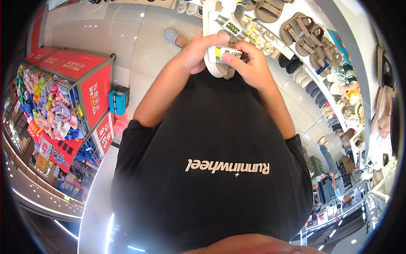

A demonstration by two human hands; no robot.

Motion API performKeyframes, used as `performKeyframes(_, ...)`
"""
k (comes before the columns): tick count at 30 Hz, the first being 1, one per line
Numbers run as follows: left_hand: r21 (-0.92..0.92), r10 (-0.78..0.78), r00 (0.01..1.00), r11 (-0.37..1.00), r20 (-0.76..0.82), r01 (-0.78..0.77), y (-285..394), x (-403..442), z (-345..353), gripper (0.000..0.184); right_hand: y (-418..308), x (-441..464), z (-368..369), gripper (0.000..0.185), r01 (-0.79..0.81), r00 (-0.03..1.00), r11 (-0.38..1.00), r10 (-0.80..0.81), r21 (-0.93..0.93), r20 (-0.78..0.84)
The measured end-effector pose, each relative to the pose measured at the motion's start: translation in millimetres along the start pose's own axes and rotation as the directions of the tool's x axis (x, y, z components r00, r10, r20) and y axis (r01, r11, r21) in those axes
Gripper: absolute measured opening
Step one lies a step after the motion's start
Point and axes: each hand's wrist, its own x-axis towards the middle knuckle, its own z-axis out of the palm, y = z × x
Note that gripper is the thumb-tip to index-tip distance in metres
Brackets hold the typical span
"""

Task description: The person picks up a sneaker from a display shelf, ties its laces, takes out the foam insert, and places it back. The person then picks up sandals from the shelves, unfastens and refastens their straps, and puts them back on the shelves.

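Observation:
In the head view, a sandal (210, 31) with a thick off-white sole and grey, neon-yellow-marked straps is held upright in front of my black shirt. My left hand (198, 53) is closed round its side, with the thumb laid across toward the straps. My right hand (253, 65) pinches the lower strap, thumb on a pale label (230, 53) with dark lettering. A second grey sole edge shows close behind; I cannot tell if it belongs to a matching sandal. The fingers of my left hand are partly hidden behind the sole.
Shelves of sandals (296, 29) and other shoes curve along the right. At left stands a red display bin (95, 95) heaped with colourful slippers (57, 106), a blue box (117, 101) beside it. A foot in a grey clog (171, 36) is on the tiled floor (139, 63).

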Motion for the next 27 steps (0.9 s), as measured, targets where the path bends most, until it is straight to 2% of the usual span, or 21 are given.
performKeyframes(4,0.064,-0.007,1.0,0.998,-0.013,0.008,-6,0,-11,0.045,1,-1,1,0.035,0.038,0.998,0.996,-0.041,-0.084,-0.037)
performKeyframes(6,-0.039,0.016,1.0,0.999,0.016,-0.015,-14,2,-16,0.046,8,-2,3,0.037,0.063,0.995,0.994,-0.07,-0.094,-0.076)
performKeyframes(7,-0.088,0.029,0.999,0.996,0.029,-0.026,-18,2,-19,0.047,8,-1,3,0.037,0.124,0.987,0.987,-0.133,-0.107,-0.09)
performKeyframes(10,-0.218,0.141,0.987,0.968,0.078,-0.121,-29,1,-24,0.059,9,1,2,0.038,0.284,0.947,0.951,-0.298,-0.12,-0.123)
performKeyframes(13,-0.303,0.354,0.914,0.909,0.198,-0.287,-37,3,-19,0.079,11,7,0,0.039,0.396,0.907,0.913,-0.406,-0.103,-0.112)
performKeyframes(17,-0.216,0.392,0.908,0.909,0.146,-0.357,-45,2,-26,0.105,1,11,1,0.038,0.463,0.885,0.874,-0.465,-0.148,0.018)
performKeyframes(20,-0.117,0.446,0.89,0.892,0.09,-0.436,-41,-1,-27,0.111,0,15,2,0.038,0.467,0.884,0.868,-0.46,-0.168,0.078)
performKeyframes(25,-0.026,0.428,0.898,0.904,0.1,-0.427,-32,-7,-36,0.114,0,19,4,0.033,0.397,0.917,0.902,-0.382,-0.172,0.111)
performKeyframes(27,0.038,0.441,0.895,0.895,0.067,-0.444,-31,-9,-34,0.114,-1,22,7,0.031,0.455,0.888,0.877,-0.433,-0.156,0.156)
